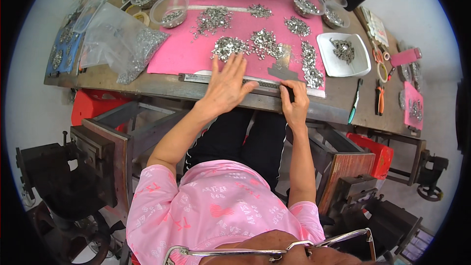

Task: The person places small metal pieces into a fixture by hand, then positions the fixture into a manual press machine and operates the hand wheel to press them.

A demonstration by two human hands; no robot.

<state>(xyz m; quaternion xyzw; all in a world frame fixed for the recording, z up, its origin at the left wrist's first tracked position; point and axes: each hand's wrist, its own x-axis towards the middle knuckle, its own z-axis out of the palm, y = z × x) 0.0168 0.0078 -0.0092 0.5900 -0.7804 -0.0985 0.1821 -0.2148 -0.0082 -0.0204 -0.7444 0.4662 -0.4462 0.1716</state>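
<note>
- Left hand crosses the metal rail, fingers loosely spread toward metal pieces.
- Right hand curls at the rail; pinch unclear.
- Rail lies along the surface's front edge, probably for easy reach.

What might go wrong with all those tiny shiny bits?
The left hand has its fingertips right by one pile, and another pile sits close beside it, so a sideways sweep might mix them. The metal strip lies along the table's front edge, so a bump could tip it off. The toothbrush reaches that edge too and might get knocked down.
</note>
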